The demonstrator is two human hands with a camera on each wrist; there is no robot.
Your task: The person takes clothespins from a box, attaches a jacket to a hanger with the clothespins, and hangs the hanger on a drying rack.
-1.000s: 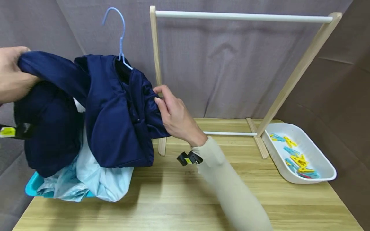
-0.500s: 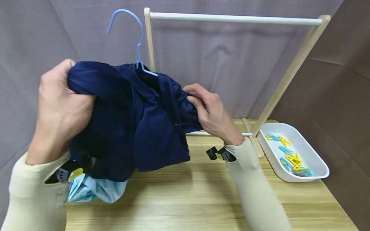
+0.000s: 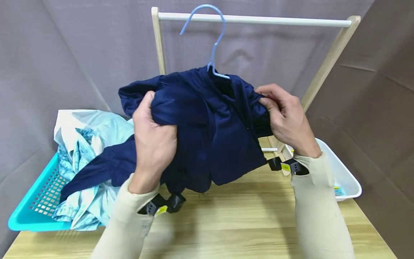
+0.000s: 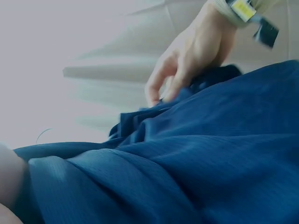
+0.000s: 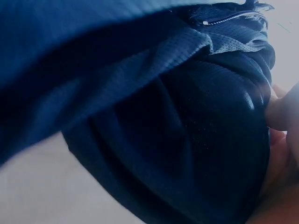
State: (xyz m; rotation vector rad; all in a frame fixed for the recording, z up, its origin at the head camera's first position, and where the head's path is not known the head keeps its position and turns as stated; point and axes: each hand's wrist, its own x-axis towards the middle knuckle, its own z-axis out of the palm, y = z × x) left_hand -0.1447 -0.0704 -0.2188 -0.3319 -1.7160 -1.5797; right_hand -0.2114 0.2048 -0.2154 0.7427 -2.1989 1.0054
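Head view is showing both arms reaching up from the bottom edge. The left hand (image 3: 153,144) is standing upright with its thumb on top, curling round a fat bunch of a dark blue jacket (image 3: 233,144); most of its fingers are hiding. The right hand (image 3: 289,118) is leaning inward, its thumb and fingertips pinching the jacket near one shoulder, with only cloth between them. The jacket is hanging between the hands, above the table (image 3: 233,219) and in front of the rack (image 3: 333,57). A blue hanger (image 3: 220,32) is sticking out of its neck. Pale blue clothes (image 3: 93,126) are lying in a basket (image 3: 42,226) at the left.
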